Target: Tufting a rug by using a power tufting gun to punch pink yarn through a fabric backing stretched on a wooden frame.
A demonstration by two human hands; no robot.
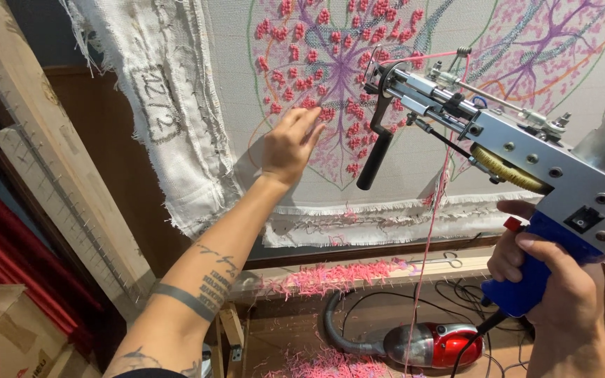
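**Steadying the cloth before the tufting gun goes in**

Nearest the camera, the right hand (551, 280) is closed round the blue pistol grip of the tufting gun (526, 150), with the forefinger lying up by the red trigger. The gun is held tilted, its needle end raised toward the stretched cloth (400, 161) and its black front handle (374, 157) hanging free, with no hand on it. A strand of pink yarn (434, 210) runs from below up into the gun's guide.

Farther out, the left hand (290, 143) is open, fingers spread and flat on the cloth at the left edge of the leaf-shaped motif (330, 77), where pink tufts cluster round purple veins.

To do this well, I judge the flat hand should press lightly and stay well clear of the needle's path. The gun wants squaring up so the needle meets the cloth straight on, not at a slant, and the yarn should hang slack and unsnagged.

Below, pink yarn clippings (330, 276) lie along the wooden frame rail (456, 267), and a red vacuum cleaner (428, 344) sits on the floor beyond.
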